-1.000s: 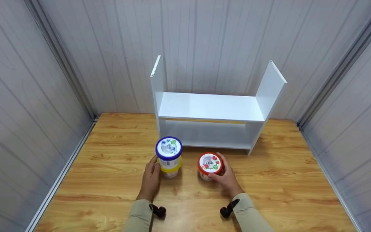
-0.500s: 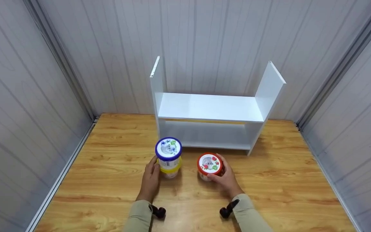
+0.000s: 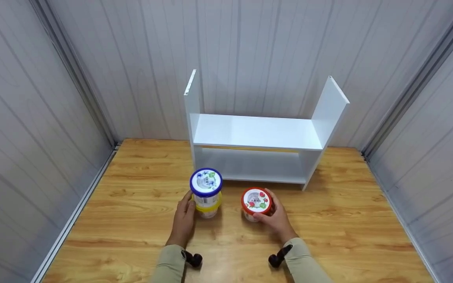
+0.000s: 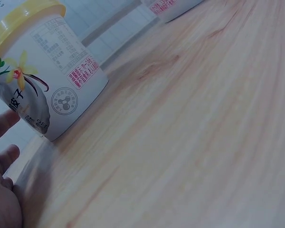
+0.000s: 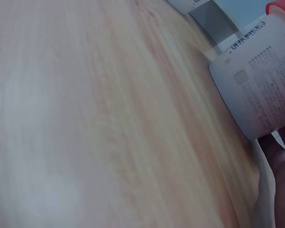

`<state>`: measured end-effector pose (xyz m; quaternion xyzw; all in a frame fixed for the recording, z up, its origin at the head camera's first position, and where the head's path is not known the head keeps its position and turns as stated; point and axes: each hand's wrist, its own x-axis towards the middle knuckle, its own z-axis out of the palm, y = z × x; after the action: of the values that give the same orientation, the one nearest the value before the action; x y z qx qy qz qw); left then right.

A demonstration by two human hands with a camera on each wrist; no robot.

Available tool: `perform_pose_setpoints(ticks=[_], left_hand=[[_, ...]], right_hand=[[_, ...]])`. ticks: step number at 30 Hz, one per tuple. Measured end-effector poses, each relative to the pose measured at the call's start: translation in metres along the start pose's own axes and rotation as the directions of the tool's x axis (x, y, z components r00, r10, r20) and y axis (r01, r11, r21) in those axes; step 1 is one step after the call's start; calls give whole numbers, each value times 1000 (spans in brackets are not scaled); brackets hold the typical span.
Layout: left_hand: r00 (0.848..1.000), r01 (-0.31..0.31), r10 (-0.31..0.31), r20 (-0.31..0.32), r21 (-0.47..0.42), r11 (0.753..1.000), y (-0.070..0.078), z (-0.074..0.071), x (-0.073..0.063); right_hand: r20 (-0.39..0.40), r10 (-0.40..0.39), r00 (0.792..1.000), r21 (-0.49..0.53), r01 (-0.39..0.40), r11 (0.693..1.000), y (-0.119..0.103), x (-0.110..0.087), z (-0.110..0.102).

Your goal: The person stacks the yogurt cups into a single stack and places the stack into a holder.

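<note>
In the head view, a tub with a blue lid stands on top of a tub with a yellow lid. My left hand rests against the left side of this stack, its fingers fairly straight. The left wrist view shows fingers at the lower part of the yellow-lidded tub. To the right, my right hand holds a tub with a red lid, thumb at the front and fingers round its right side. That red-lidded tub sits on the table in the right wrist view.
A white two-level shelf stands behind the tubs, with upright side panels on both ends. The wooden table is bounded by a pale panelled wall at the back and walls on both sides.
</note>
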<state>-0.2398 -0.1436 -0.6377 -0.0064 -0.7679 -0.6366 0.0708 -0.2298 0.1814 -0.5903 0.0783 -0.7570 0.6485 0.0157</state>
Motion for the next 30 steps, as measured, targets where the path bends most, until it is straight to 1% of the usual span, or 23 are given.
perform_pose_setpoints(ticks=[7,11,14,16,17,18,19,23,24,25,30], left_hand=[[1000,21,-21,-4,-11,1000,-1,0,-1],[1000,13,-12,12,-23,1000,-3,1,1],[1000,5,-5,10,-21,1000,-3,1,1],[1000,9,-9,7,-18,1000,-1,1,1],[1000,18,-18,8,-13,1000,1,1,1],[1000,15,-15,11,-13,1000,8,0,-2],[1000,15,-14,13,-8,1000,9,0,-2],[1000,18,-18,20,11,1000,8,-2,-2],[1000,9,-9,16,12,1000,6,-2,-2],[1000,7,-8,14,16,1000,-1,-2,1],[1000,-2,2,6,13,1000,-1,-1,1]], right_hand=[[-2,-21,1000,23,21,1000,2,-2,-1],[-12,-15,1000,11,16,1000,4,-2,-1],[-10,-11,1000,16,11,1000,4,-2,-1],[-10,-8,1000,22,9,1000,2,-2,-1],[-11,-3,1000,18,3,1000,1,-2,0],[-12,5,1000,15,-5,1000,0,-2,0],[-14,14,1000,8,-14,1000,0,-3,0],[-12,40,999,3,-40,999,-1,-4,-1],[-11,43,999,6,-42,999,-2,-3,-1],[-10,42,999,9,-41,999,-1,-3,-1],[-5,35,999,8,-35,999,-2,-3,-1]])
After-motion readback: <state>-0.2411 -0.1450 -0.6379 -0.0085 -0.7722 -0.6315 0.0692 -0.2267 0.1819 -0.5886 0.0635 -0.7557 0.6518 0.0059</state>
